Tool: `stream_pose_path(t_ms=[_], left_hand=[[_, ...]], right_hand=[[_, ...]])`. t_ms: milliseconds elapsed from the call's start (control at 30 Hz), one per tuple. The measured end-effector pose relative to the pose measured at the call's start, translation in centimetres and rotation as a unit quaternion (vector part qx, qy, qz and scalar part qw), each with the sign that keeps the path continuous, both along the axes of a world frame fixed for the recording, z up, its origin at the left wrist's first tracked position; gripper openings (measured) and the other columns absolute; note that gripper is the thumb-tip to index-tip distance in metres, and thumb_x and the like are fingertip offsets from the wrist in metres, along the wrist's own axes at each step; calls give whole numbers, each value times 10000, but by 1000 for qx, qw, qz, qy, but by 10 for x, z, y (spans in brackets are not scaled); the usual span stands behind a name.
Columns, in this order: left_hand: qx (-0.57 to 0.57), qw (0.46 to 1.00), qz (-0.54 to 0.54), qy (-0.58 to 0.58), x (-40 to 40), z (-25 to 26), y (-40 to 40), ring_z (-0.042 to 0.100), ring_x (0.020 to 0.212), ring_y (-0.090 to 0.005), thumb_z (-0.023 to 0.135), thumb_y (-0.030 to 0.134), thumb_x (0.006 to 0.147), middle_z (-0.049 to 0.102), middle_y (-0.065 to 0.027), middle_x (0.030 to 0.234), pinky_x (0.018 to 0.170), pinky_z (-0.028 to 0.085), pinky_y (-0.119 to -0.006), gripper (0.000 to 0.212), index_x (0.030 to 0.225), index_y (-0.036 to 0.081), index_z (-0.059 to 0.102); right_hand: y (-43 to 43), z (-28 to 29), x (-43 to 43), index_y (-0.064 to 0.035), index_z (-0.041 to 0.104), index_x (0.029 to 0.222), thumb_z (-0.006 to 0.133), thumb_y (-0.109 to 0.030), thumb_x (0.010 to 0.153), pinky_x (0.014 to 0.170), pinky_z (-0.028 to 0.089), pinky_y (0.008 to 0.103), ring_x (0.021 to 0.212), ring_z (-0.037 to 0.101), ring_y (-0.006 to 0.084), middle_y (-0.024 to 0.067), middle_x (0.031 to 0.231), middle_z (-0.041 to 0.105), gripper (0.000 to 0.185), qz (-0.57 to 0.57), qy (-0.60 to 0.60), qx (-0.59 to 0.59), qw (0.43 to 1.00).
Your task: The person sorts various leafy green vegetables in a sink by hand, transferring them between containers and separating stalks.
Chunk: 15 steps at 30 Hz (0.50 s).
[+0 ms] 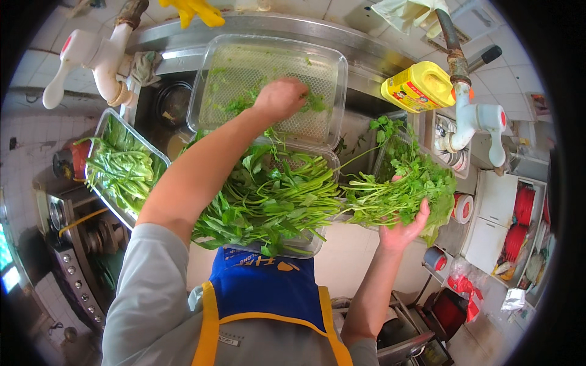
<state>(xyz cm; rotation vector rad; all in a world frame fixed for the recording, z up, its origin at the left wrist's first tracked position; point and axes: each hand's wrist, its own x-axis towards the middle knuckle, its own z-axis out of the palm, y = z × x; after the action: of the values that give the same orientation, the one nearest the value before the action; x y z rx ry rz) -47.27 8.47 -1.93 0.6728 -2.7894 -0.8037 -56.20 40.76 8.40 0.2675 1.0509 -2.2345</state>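
Observation:
My left hand (281,98) is curled over a clear plastic basket (274,41) with a mesh bottom, its fingers closed on small green sprigs (315,101). Loose leafy bits lie in the same basket. My right hand (403,228), palm up, supports and grips a bunch of coriander (412,187) at the right, its stems pointing left. Between my arms, a second clear basket (316,244) holds a heap of long-stemmed leafy greens (274,196). Part of that basket is hidden under the greens.
A clear basket (151,151) of leafy greens stands at the left. Behind are a metal sink rim (311,27), a yellow bottle (416,87) and two white taps (98,68). More greens fill a container (380,158) beside the coriander. Dishes (451,132) sit in a rack at the right.

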Motion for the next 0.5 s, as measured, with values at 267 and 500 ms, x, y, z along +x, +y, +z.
stream_pose_path(t_ms=[267, 500], left_hand=[[-109, 989, -38, -96, -13, -21, -5, 579, 942, -288, 573, 233, 788, 603, -117, 926, 793, 480, -413, 179, 885, 97, 640], [35, 999, 5, 18, -21, 87, 12, 600, 692, -302, 565, 283, 821, 595, -121, 744, 648, 488, -430, 207, 769, 84, 589]], right_hand=[[-10, 7, 18, -31, 432, 1296, 541, -308, 832, 940, 421, 496, 1104, 525, 318, 152, 1256, 516, 551, -26, -42, -26, 998], [-32, -4, 15, -46, 461, 1268, 538, -289, 858, 947, 429, 444, 1081, 540, 302, 158, 1206, 550, 482, 51, -67, -33, 996]])
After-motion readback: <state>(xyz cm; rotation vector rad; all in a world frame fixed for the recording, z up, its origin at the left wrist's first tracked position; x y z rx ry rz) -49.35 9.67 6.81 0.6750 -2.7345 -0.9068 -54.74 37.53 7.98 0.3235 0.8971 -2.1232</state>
